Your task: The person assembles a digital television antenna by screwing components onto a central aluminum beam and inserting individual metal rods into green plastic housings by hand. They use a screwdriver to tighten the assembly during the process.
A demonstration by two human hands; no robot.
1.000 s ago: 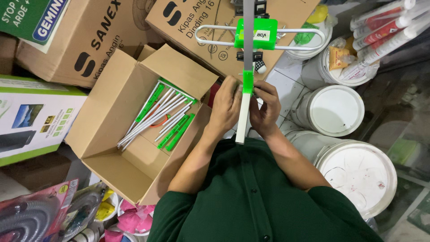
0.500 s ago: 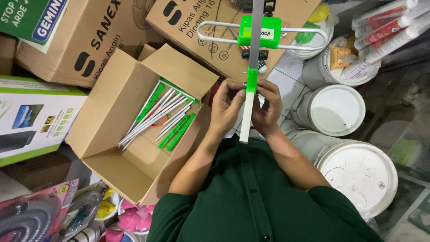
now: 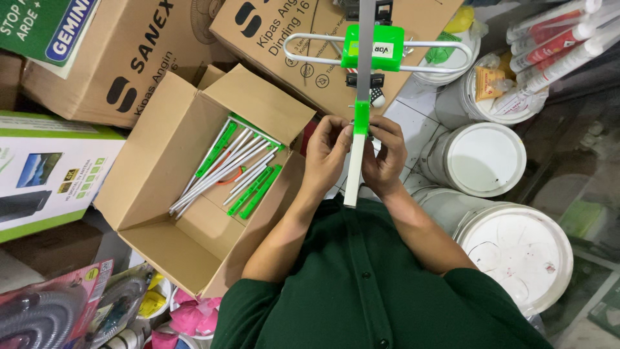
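Nearest the camera, a person in a dark green shirt holds a long white antenna boom [image 3: 354, 165] with both hands. Its long axis runs almost straight up and down in the head view, the near end pointing at the person's chest and the far end running out past the top edge. The left hand [image 3: 328, 152] curls closed around the boom from one side, and the right hand [image 3: 385, 155] closes on it from the other, fingertips of both meeting at a small green clip [image 3: 361, 117] on the boom.

Further along the boom sits one larger green plastic block [image 3: 374, 47], and one white wire loop [image 3: 303, 52] passes through it crosswise, at right angles to the boom.

To the left stands one open cardboard box [image 3: 161, 152] holding a bundle of thin white rods and green pieces [image 3: 226, 169], too many overlapping to count, lying slantwise.

To the right stand two white lidded buckets [image 3: 489, 158], one closer and larger, one beyond it. Farther off lie three closed cardboard cartons [image 3: 135, 58] and several white tubes with red bands [image 3: 555, 32].
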